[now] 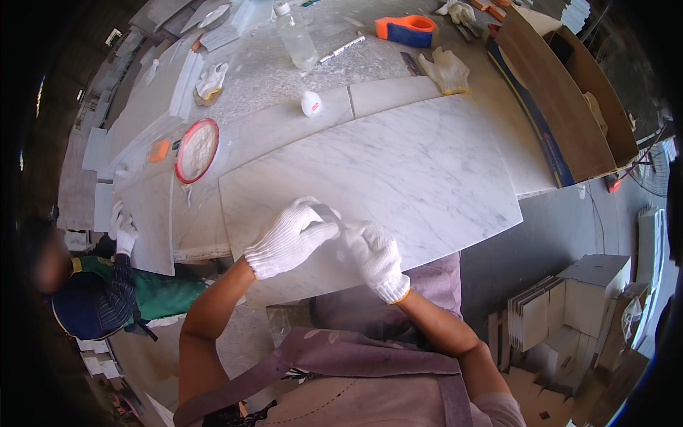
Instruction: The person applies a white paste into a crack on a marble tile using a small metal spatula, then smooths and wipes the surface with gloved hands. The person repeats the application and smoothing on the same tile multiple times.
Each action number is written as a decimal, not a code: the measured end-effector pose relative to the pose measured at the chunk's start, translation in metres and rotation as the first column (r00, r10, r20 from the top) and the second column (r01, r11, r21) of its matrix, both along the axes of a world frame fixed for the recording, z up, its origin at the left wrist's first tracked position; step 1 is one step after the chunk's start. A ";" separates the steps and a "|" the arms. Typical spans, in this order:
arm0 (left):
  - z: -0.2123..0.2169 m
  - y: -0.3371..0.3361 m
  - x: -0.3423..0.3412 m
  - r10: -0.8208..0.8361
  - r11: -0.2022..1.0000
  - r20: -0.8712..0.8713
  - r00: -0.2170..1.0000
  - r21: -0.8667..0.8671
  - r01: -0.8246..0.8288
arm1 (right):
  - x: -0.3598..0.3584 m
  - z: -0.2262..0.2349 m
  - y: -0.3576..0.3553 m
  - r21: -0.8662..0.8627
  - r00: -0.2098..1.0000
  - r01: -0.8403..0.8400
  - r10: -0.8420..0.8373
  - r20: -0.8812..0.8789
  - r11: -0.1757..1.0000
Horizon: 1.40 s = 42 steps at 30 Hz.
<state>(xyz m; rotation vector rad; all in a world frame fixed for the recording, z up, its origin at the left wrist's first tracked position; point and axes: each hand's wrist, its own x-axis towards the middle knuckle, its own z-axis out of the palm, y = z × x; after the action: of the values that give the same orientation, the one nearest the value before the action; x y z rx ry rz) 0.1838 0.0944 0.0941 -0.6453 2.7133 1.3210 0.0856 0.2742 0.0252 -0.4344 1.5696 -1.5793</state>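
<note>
Both of my hands wear white knit gloves and meet above the near part of a large white marble slab with grey veins (398, 156). Pinched in my left hand (292, 238) is a small flat grey piece (326, 211), its exact kind unclear. My right hand (376, 262) is curled closed just beside it, its fingertips blurred; whatever it may hold does not show. On the slab's far left lies a red-rimmed bowl of white powder or paste (197, 151). A small white bottle (311, 104) stands beyond the slab.
Farther back are a clear bottle of liquid (295, 35), a marker (343, 48), an orange and blue tape dispenser (405, 31) and a loose glove (446, 70). An open cardboard box (562, 99) sits at right. A co-worker's gloved hand (124, 229) touches the left slab. Cartons (569, 306) stand lower right.
</note>
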 end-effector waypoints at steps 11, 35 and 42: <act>-0.002 -0.013 0.013 -0.165 0.863 0.099 0.981 -0.467 0.193 | -0.003 -0.041 -0.004 -0.209 0.965 0.262 -0.248 0.087 0.942; -0.037 0.034 -0.024 0.307 0.928 -0.072 0.949 0.245 -0.282 | -0.021 -0.043 0.010 -0.176 0.981 0.067 -0.097 -0.168 0.982; -0.022 0.043 -0.022 0.256 0.916 0.009 0.967 0.318 -0.246 | -0.040 -0.029 0.011 -0.207 0.991 0.133 -0.129 0.032 0.969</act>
<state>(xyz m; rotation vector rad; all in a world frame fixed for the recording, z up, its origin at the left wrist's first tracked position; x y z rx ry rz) 0.1614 0.1378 0.0718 -0.9661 2.4164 1.7903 0.0460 0.2851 -0.0036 -0.4362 1.4490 -1.8548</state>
